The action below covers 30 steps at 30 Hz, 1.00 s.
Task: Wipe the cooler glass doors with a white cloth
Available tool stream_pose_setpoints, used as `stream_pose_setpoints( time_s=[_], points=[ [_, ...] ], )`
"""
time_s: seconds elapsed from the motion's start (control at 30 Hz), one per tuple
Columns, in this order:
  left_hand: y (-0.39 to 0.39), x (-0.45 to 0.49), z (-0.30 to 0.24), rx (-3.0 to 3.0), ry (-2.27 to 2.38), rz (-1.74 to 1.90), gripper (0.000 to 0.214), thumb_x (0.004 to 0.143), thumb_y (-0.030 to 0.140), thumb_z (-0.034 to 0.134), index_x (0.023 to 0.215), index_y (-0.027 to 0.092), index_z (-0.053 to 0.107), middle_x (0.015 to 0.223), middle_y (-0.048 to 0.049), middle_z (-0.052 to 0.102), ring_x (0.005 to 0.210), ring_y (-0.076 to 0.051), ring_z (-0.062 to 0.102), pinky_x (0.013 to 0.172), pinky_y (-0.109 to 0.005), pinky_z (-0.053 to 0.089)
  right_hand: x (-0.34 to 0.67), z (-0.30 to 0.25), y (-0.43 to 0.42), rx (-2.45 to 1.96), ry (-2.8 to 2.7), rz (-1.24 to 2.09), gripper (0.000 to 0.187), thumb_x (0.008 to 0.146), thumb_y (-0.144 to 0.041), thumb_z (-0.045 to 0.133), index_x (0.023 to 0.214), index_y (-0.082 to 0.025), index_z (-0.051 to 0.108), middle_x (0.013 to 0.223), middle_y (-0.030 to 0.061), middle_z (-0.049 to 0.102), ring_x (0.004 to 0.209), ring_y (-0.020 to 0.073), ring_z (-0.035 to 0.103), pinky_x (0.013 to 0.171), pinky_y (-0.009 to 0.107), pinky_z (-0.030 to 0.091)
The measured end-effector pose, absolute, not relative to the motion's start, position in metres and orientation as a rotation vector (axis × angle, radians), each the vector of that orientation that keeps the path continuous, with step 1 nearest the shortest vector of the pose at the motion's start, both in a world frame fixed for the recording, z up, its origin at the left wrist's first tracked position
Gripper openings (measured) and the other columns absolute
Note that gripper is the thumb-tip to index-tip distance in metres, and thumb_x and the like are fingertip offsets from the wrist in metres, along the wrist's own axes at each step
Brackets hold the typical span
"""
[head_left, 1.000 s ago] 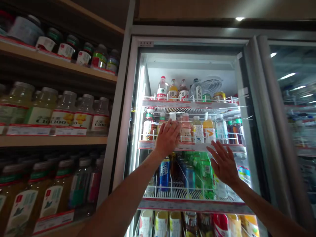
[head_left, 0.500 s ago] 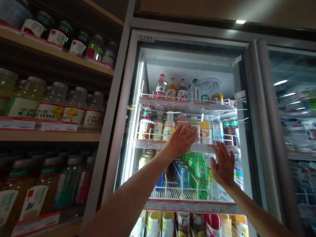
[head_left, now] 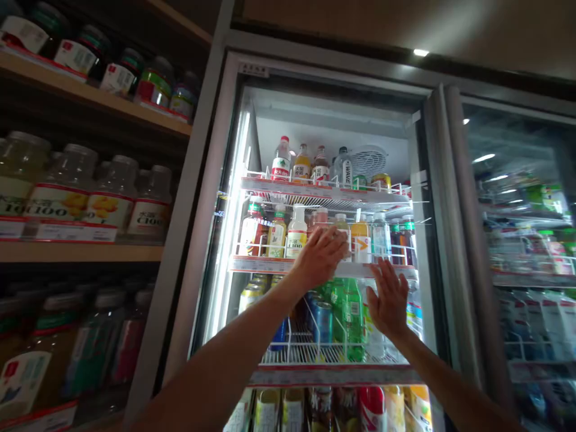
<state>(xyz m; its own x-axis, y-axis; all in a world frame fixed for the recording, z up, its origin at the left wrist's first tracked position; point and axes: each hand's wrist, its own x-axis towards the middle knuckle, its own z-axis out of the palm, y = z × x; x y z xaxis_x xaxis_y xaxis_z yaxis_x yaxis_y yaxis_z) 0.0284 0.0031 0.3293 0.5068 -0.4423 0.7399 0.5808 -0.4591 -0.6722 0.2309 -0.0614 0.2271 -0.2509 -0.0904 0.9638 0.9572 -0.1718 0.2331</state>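
My left hand [head_left: 319, 258] lies flat with its fingers spread, in front of the middle shelf of a glass-door drinks fridge [head_left: 330, 129]. It hides part of a row of bottled drinks, close to a C100 juice bottle [head_left: 297, 234]. Lower and to the right, my right hand [head_left: 389, 298] is raised with its palm forward and fingers apart, near green soda bottles [head_left: 353, 318] and a blue can [head_left: 323, 321]. Both hands seem pressed on the glass, though I cannot tell for certain. Neither holds anything.
Wooden shelves of bottled juice [head_left: 76, 252] stand on the left, beyond the fridge's grey metal frame [head_left: 180, 222]. A second glass-door fridge [head_left: 526, 240] stocked with drinks stands on the right. White wire racks with red price strips hold the fridge's drinks.
The fridge has shifted left and tilted in view as my head turned. My left hand has slid right across the shelf front, uncovering the C100 bottle. My right hand stays near the green bottles.
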Motion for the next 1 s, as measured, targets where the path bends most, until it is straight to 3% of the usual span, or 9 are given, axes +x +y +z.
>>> stream_pose_setpoints(
  time_s=[0.2, 0.43, 0.53, 0.73, 0.9, 1.0],
  points=[
    [0.014, -0.001, 0.381, -1.497, -0.490, -1.605, 0.035, 0.087, 0.022, 0.041, 0.120, 0.016, 0.052, 0.134, -0.0078, 0.050, 0.129, -0.031, 0.036, 0.104, -0.050, 0.032, 0.274, 0.265, -0.073, -1.239, -1.100, -1.500, 0.052, 0.091, -0.035, 0.030, 0.141, -0.021, 0.029, 0.144, 0.0130, 0.037, 0.134, 0.0259, 0.032, 0.106, 0.051, 0.023],
    [-0.018, 0.082, 0.309, -1.703, -0.015, -1.049, 0.035, 0.087, 0.023, 0.043, 0.121, 0.018, 0.052, 0.137, -0.0041, 0.046, 0.129, -0.025, 0.035, 0.109, -0.044, 0.026, 0.313, 0.296, -0.082, -1.220, -1.057, -1.404, 0.050, 0.093, -0.036, 0.024, 0.136, -0.018, 0.039, 0.143, 0.0130, 0.039, 0.134, 0.0257, 0.033, 0.104, 0.053, 0.030],
    [-0.022, 0.099, 0.332, -1.728, 0.043, -0.965, 0.036, 0.088, 0.024, 0.041, 0.122, 0.018, 0.051, 0.136, -0.0041, 0.047, 0.128, -0.024, 0.036, 0.108, -0.041, 0.028, 0.329, 0.292, -0.084, -1.131, -1.080, -1.418, 0.048, 0.092, -0.033, 0.028, 0.138, -0.019, 0.036, 0.143, 0.0112, 0.039, 0.134, 0.0239, 0.033, 0.106, 0.051, 0.031],
    [-0.023, 0.120, 0.400, -1.632, -0.409, -1.469, 0.037, 0.087, 0.023, 0.041, 0.123, 0.019, 0.050, 0.135, -0.0062, 0.048, 0.131, -0.028, 0.031, 0.107, -0.049, 0.027, 0.350, 0.284, -0.085, -1.044, -1.024, -1.364, 0.050, 0.092, -0.030, 0.030, 0.140, -0.015, 0.033, 0.142, 0.0140, 0.039, 0.135, 0.0248, 0.030, 0.107, 0.049, 0.032],
    [-0.041, 0.164, 0.353, -1.697, -0.089, -1.121, 0.037, 0.088, 0.024, 0.040, 0.123, 0.018, 0.050, 0.137, -0.0046, 0.046, 0.130, -0.027, 0.034, 0.108, -0.046, 0.027, 0.347, 0.284, -0.087, -1.078, -1.045, -1.357, 0.051, 0.092, -0.027, 0.031, 0.142, -0.019, 0.028, 0.143, 0.0119, 0.038, 0.136, 0.0248, 0.029, 0.107, 0.050, 0.032],
    [-0.044, 0.171, 0.361, -1.753, -0.010, -0.950, 0.038, 0.088, 0.025, 0.039, 0.124, 0.021, 0.049, 0.139, -0.0026, 0.045, 0.130, -0.024, 0.035, 0.108, -0.044, 0.028, 0.345, 0.284, -0.089, -1.089, -1.063, -1.341, 0.052, 0.092, -0.026, 0.030, 0.144, -0.020, 0.024, 0.145, 0.0110, 0.036, 0.137, 0.0248, 0.028, 0.108, 0.051, 0.030]
  ],
)
